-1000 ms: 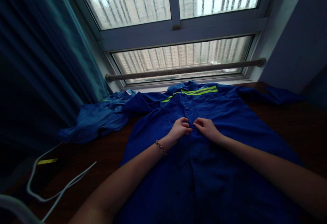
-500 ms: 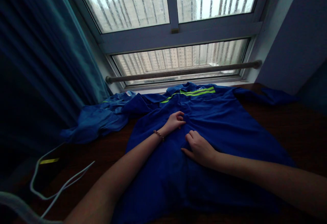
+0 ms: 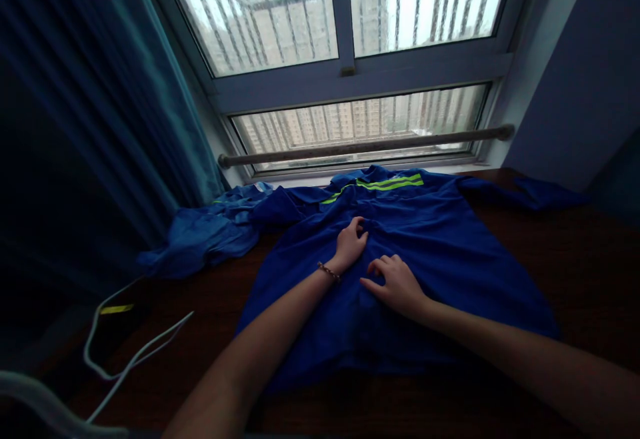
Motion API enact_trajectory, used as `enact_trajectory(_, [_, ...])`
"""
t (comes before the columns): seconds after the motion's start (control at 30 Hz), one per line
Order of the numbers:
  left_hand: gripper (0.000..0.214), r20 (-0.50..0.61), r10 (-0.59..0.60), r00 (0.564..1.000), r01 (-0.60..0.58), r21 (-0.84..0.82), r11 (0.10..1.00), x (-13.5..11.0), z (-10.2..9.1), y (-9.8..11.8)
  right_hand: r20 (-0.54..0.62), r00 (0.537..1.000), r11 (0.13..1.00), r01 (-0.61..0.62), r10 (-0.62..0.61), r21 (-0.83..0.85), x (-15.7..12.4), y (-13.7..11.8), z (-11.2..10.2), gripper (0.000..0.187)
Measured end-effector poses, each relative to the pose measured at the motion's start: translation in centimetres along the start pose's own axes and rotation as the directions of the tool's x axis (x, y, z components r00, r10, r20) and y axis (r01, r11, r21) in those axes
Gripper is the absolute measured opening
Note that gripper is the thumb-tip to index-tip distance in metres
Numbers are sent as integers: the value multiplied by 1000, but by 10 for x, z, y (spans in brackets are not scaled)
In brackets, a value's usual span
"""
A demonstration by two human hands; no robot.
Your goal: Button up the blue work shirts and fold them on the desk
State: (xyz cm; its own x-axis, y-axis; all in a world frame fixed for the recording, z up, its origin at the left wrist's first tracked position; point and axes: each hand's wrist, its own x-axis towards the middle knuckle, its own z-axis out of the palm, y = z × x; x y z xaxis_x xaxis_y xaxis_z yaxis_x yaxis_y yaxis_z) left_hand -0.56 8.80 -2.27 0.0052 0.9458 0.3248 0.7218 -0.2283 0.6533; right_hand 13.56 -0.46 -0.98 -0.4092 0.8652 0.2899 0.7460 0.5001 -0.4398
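Note:
A blue work jacket (image 3: 450, 259) with yellow-green reflective stripes lies spread on the brown wooden surface, its collar towards the window. Near the middle of its front, my left hand (image 3: 351, 240) has thumb and fingers curled together on a fold of the fabric; a beaded bracelet (image 3: 329, 271) circles that wrist. My right hand (image 3: 400, 287) rests lower and to the right on the front, its thumb apart from its bent fingers. Creases fan out from around the left fingertips. Parts of the jacket's lower front lie beneath my forearms.
A lighter blue crumpled garment (image 3: 205, 239) lies at the left beside the curtain (image 3: 150, 125). White hanger-like tubing or cord (image 3: 133, 365) and a yellow strip (image 3: 117, 309) are at lower left. A rail (image 3: 370, 147) crosses the window; a wall (image 3: 565, 92) stands right.
My right hand's fingers have loosened from the fabric. The jacket's lower edge has drawn up and lies flatter. My left hand stays at the front fold; the whole view has shifted slightly.

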Motion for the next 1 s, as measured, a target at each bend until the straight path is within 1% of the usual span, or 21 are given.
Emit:
enact_trajectory(0.03, [41, 30, 51, 998, -51, -4, 999, -6, -3, -2, 5, 1000, 1000, 13, -13, 16, -1, 1, -1, 27])
enact_trajectory(0.1, [48, 145, 109, 983, -104, -42, 994, -17, -12, -6, 6, 999, 999, 39, -39, 30, -3, 3, -2, 27])
enact_trajectory(0.2, [63, 290, 204, 935, -187, -85, 979, -30, -29, -11, 15, 997, 996, 75, -76, 54, -4, 6, -5, 31])
enact_trajectory(0.27, [76, 345, 279, 896, -261, -101, 960, -38, -39, -10, 30, 996, 991, 86, -89, 100, -4, 8, -7, 32])
enact_trajectory(0.33, [85, 366, 334, 869, -320, -99, 942, -46, -46, -7, 43, 995, 983, 78, -87, 168, -4, 10, -8, 33])
enact_trajectory(0.43, [85, 400, 377, 836, -369, -98, 924, -54, -55, 1, 68, 995, 968, 61, -79, 245, -2, 13, -11, 38])
enact_trajectory(0.47, [83, 424, 396, 815, -386, -113, 915, -55, -58, 3, 76, 993, 965, 65, -87, 253, -1, 14, -12, 39])
enact_trajectory(0.57, [75, 508, 458, 729, -428, -184, 885, -55, -65, 8, 92, 989, 965, 88, -113, 247, 1, 16, -14, 38])
enact_trajectory(0.6, [73, 526, 460, 716, -429, -189, 884, -55, -66, 8, 96, 989, 965, 89, -115, 245, 2, 17, -14, 37])
enact_trajectory(0.63, [72, 535, 449, 716, -424, -179, 888, -55, -65, 8, 99, 989, 966, 85, -112, 246, 2, 18, -14, 36])
enact_trajectory(0.67, [71, 535, 429, 728, -415, -154, 897, -56, -64, 7, 103, 989, 965, 77, -106, 252, 2, 19, -14, 36])
enact_trajectory(0.77, [72, 490, 363, 793, -390, -48, 919, -60, -56, 5, 117, 990, 956, 42, -79, 291, 3, 22, -13, 36])
enact_trajectory(0.83, [73, 440, 356, 825, -403, 14, 915, -64, -51, 5, 129, 989, 949, 22, -66, 314, 2, 21, -13, 37])
enact_trajectory(0.9, [76, 403, 376, 834, -432, 54, 900, -66, -48, 5, 141, 988, 948, 8, -55, 319, 2, 20, -14, 41])
enact_trajectory(1.0, [78, 399, 387, 832, -455, 90, 886, -68, -48, 8, 184, 983, 941, -39, -25, 337, 1, 17, -17, 46])
